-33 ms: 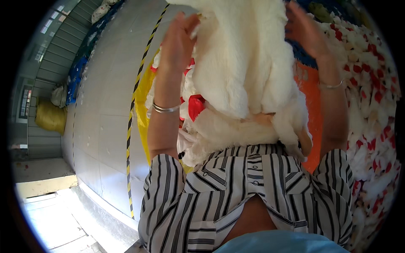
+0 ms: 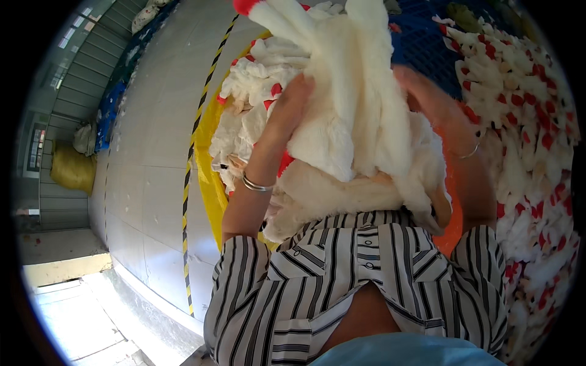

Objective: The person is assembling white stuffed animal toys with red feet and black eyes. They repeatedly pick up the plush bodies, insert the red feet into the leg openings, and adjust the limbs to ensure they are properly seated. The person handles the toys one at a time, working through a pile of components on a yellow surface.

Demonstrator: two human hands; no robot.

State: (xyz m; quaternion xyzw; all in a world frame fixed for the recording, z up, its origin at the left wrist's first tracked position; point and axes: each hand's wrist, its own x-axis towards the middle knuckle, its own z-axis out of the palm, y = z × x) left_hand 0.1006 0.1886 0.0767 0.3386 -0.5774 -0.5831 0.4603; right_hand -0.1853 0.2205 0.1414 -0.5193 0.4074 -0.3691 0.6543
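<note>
A stack of long white plush pieces (image 2: pixel 345 97), soft and furry like unstuffed toy skins, lies up from my lap. One of its upper strips ends in a red tip (image 2: pixel 245 6). My left hand (image 2: pixel 294 100) rests along the stack's left side, fingers out against the fur and partly hidden by it. On the right side, my right hand (image 2: pixel 424 94) is slightly blurred, its thumb apart from the fingers and its fingertips near the fur. Neither hand visibly grips anything. Beneath the stack, more cream plush (image 2: pixel 342 192) covers my lap.
A yellow sack (image 2: pixel 209 183) with white and red plush pieces (image 2: pixel 268 61) is at the left. Orange material (image 2: pixel 450 235) shows at my right. Behind stands a blue plastic crate (image 2: pixel 427 43). A large heap of white and red plush (image 2: pixel 531 177) fills the right side. Striped tape (image 2: pixel 189 165) crosses the floor.
Both hands have come down toward me, the left one moving in against the plush. The stack's upper part now shows separate strips and a red tip, with more of the sack's contents visible.
</note>
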